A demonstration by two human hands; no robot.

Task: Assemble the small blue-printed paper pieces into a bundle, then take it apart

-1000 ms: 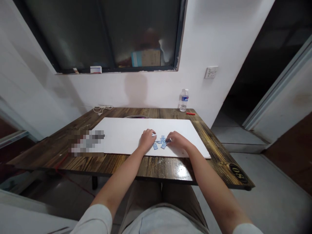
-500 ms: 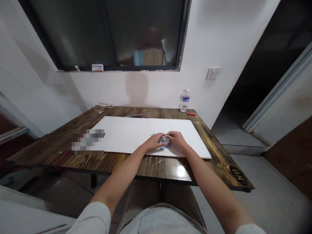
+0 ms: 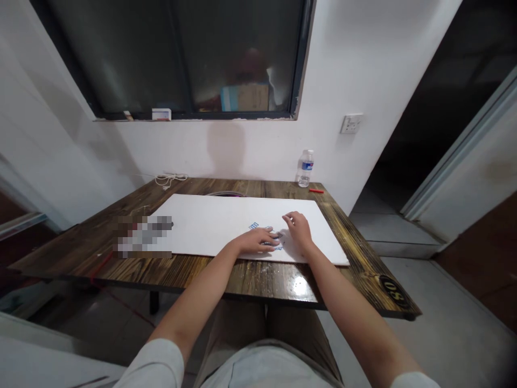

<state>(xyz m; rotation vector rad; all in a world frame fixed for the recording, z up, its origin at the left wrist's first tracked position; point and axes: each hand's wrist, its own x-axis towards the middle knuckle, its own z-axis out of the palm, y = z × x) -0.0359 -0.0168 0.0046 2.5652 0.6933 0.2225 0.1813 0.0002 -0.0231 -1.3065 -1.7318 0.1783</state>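
Note:
Several small blue-outlined pieces or marks [image 3: 253,226] show on the white board [image 3: 210,223]; they are too small for me to tell their kind. My left hand [image 3: 256,241] lies over part of this blue pattern, palm down, with its fingers stretched out and spread. Just to its right, my right hand [image 3: 298,229] is above the board with its thumb and fingertips pinched together. Whether anything small is between those fingertips cannot be made out. The left palm and fingers hide some of the blue pattern.
The board lies on a dark wooden table [image 3: 197,269]. Toward the back stand a water bottle [image 3: 306,170], a red stick-like item [image 3: 316,191] and a white cord [image 3: 169,179]. A round rim [image 3: 226,194] shows behind the board. Blurred items [image 3: 145,234] lie at left.
My hands have parted. My left hand has flattened out over the blue pattern, and my right hand has shifted slightly to the right with its fingers pinched.

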